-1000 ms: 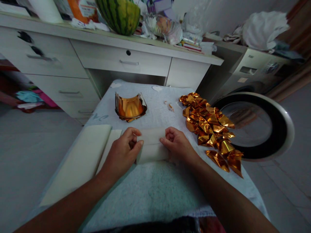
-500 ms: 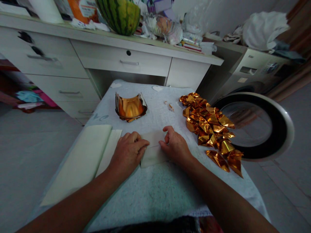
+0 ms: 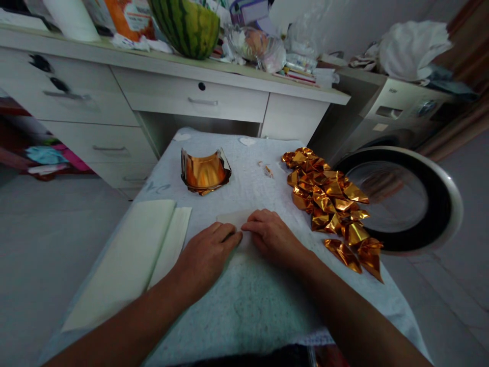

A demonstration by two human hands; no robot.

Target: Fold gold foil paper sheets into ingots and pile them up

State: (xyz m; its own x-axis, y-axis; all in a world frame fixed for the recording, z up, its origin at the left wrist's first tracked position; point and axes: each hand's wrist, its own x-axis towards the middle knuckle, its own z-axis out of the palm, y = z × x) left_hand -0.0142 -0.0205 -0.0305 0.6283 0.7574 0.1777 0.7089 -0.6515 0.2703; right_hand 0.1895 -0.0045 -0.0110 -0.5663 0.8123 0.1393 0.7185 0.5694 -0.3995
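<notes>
A thin white sheet of paper [image 3: 231, 217] lies on the cloth-covered table [image 3: 237, 316] in front of me. My left hand [image 3: 208, 255] is closed at its left part, thumb and fingers pressed together on it. My right hand [image 3: 272, 237] is closed too, its fingertips on the sheet and almost touching my left fingertips. Both hands cover much of the paper, so its full outline is hidden. By my left forearm lies a stack of pale paper [image 3: 126, 255] with a narrower strip beside it. Beyond my hands stands a curved stack of shiny gold foil sheets [image 3: 205, 172].
Many folded gold foil pieces [image 3: 324, 196] are heaped along the table's right side. A washing machine's open round door [image 3: 431, 204] stands close to that edge. Behind the table, a white drawer counter [image 3: 229, 99] carries a cut watermelon [image 3: 187, 25] and bags.
My right hand has moved left and inward over the paper, and its raised index finger has come down. My left hand has shifted slightly right. Less of the sheet shows now.
</notes>
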